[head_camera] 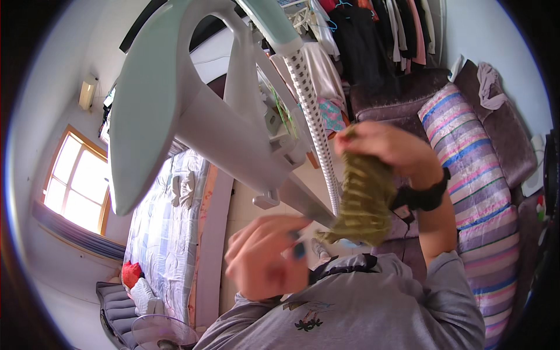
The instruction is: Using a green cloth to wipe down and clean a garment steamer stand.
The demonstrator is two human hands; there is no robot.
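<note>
My right hand [389, 148], with a black band on its wrist, grips the top of an olive-green cloth [365, 201] that hangs down from the fingers. To the lower left of the cloth, my left hand [269, 258] is raised with bent fingers; it is blurred, and whether anything lies between the fingers cannot be told. A large pale green and white appliance head, seemingly a garment steamer's board [144, 113], stands ahead on the left. Its ribbed, patterned hose [308, 96] runs down just left of the cloth.
A sofa with a striped cover [472, 192] stands at the right. Clothes on hangers [361, 43] are at the top. At the left a bed [162, 227] holds small grey garments [186, 190], and an electric fan [164, 330] stands at the lower left.
</note>
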